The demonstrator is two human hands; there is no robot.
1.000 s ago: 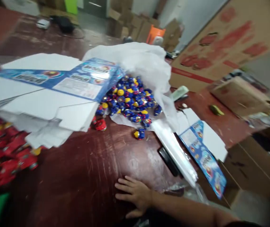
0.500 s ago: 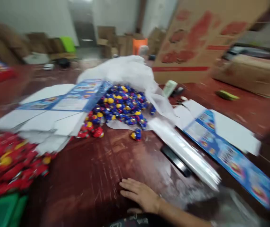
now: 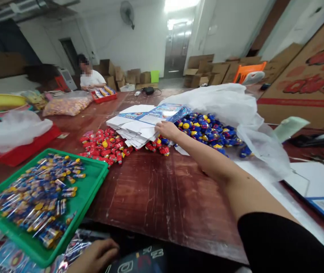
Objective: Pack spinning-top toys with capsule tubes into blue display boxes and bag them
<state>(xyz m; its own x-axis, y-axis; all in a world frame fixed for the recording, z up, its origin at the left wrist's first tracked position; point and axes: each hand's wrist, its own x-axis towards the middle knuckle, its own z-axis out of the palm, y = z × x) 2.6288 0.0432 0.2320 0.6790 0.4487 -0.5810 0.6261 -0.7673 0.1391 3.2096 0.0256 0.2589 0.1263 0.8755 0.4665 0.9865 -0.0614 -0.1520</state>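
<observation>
My right hand (image 3: 167, 130) reaches far across the dark red table (image 3: 156, 189) and grips the near edge of a stack of flat white and blue cartons (image 3: 141, 121). Red wrapped candies (image 3: 105, 146) lie under and left of the stack. Blue and yellow wrapped candies (image 3: 207, 131) spill from a white plastic bag (image 3: 235, 108) just right of the hand. My left hand (image 3: 95, 256) rests low at the table's near edge, fingers curled, next to shiny packets; whether it holds anything is unclear.
A green tray (image 3: 92, 182) of small wrapped tubes sits at front left. A red tray with a white bag (image 3: 11, 131) lies at left. Another person (image 3: 89, 76) sits at the far end. Flat cartons (image 3: 321, 182) lie at right; cardboard boxes stand behind.
My right hand has left the table's near surface and stretched forward to the carton stack. The view has lifted and swung left, bringing in the green tray and my left hand.
</observation>
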